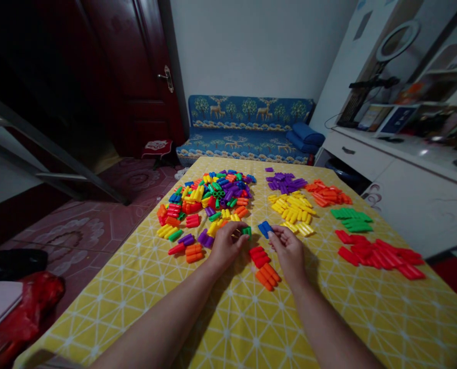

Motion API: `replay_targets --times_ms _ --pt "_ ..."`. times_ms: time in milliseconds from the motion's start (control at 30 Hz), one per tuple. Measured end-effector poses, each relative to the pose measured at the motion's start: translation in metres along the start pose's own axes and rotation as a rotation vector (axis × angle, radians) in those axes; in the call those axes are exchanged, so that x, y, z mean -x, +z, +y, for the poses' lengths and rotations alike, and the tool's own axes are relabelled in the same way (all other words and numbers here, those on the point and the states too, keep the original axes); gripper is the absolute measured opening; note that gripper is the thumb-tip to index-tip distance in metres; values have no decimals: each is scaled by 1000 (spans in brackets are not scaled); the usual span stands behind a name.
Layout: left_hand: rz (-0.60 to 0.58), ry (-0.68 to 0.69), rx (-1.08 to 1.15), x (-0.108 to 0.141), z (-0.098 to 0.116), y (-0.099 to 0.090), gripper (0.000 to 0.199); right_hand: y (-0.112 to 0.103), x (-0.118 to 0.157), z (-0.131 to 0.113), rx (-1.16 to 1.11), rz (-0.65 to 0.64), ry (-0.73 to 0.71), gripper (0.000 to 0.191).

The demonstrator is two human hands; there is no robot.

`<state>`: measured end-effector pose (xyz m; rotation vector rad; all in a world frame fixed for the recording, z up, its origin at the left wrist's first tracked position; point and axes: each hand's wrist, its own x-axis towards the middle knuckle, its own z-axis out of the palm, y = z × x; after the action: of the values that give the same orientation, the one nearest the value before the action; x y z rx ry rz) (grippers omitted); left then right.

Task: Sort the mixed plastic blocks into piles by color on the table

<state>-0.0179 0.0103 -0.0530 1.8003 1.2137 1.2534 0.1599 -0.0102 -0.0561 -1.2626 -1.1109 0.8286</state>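
Observation:
My left hand (pixel 227 245) is closed with the fingertips on a green plastic building block (pixel 247 231). Between the thumb and fingers of my right hand (pixel 290 250) is a blue block (pixel 264 229) made of joined tubes. The two blocks are apart, side by side above the table. Just below them on the cloth lie a red piece (pixel 259 257) and an orange piece (pixel 267 277), end to end. A mixed heap of coloured blocks (pixel 213 192) spreads beyond and to the left of my left hand.
Colour-sorted groups lie right: purple (pixel 284 183), yellow (pixel 293 207), orange (pixel 327 193), green (pixel 352 220) and red (pixel 382 255). A yellow patterned cloth (pixel 136 318) covers the table. Behind stands a blue sofa (pixel 236 138); a white cabinet (pixel 424 189) is at right.

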Motion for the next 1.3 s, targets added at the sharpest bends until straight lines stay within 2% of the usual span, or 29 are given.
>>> replay_targets --times_ms 133,433,733,1000,1133,1300 --pt "27 1 -40 -1 -5 0 23 -4 -4 1 10 59 44 37" --pt "-22 -55 -21 -1 -13 3 31 -3 -5 6 55 48 21 39" --pt "-61 -121 -7 -3 -6 3 32 -1 -5 10 48 23 34 39" --pt "-48 -150 133 -5 -11 2 36 0 -1 5 209 -39 -14 21" --pt "-80 -131 121 -5 -8 -1 34 -17 -3 -3 470 -44 -4 14" --pt "-99 -145 115 -5 -3 -3 33 -69 -19 -1 741 -15 32 24"
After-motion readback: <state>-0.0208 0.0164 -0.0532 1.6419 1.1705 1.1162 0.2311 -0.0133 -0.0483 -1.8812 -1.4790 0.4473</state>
